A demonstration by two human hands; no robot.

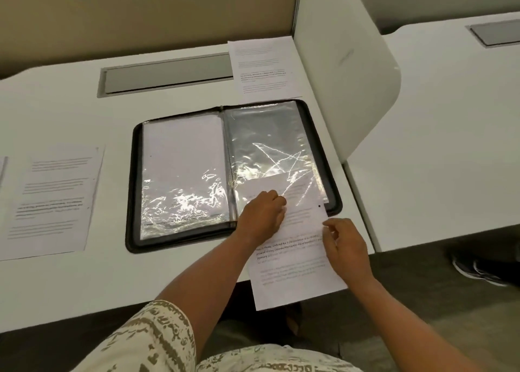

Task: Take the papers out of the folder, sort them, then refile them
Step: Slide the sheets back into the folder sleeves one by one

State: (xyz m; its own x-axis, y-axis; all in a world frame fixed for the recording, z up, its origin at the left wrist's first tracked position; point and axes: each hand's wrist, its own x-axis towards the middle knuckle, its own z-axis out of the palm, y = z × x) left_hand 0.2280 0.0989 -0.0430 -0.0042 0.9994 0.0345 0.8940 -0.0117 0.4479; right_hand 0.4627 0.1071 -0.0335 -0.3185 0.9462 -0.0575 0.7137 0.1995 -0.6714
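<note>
My left hand (263,212) had its fingers curled down at the near mouth of the right-hand sleeve (270,149), pinching the plastic lip against the sheet (298,259), as best I could judge; the exact contact was hidden under my knuckles. My right hand (347,248) pinched the sheet's right edge between thumb and fingertips. Only the sheet's far end was inside the sleeve; most of it hung past the near edge of the surface (70,287), unsupported.

That overhang was my worry. If my right grip slackened, the weight of the free end could drag the sheet back out and onto the floor. The sheet also lay slightly skewed to the sleeve, so a far corner might catch on the crinkled plastic and fold or crease. Pushing without holding the lip open would likely buckle the paper. The folder (233,174) itself might slide away, since nothing pinned it.

Going left to right: a printed page (53,197) lay near the left edge of the surface, with the sliver of another beyond it. The folder lay open toward the right, its left sleeve (183,169) holding a blank-looking sheet. Behind it was a grey cable hatch (166,75), and another page (260,66) lay at the far right corner against a white divider (346,70). A second desk (450,118) lay beyond it, and a dark shoe (478,267) showed on the floor.
</note>
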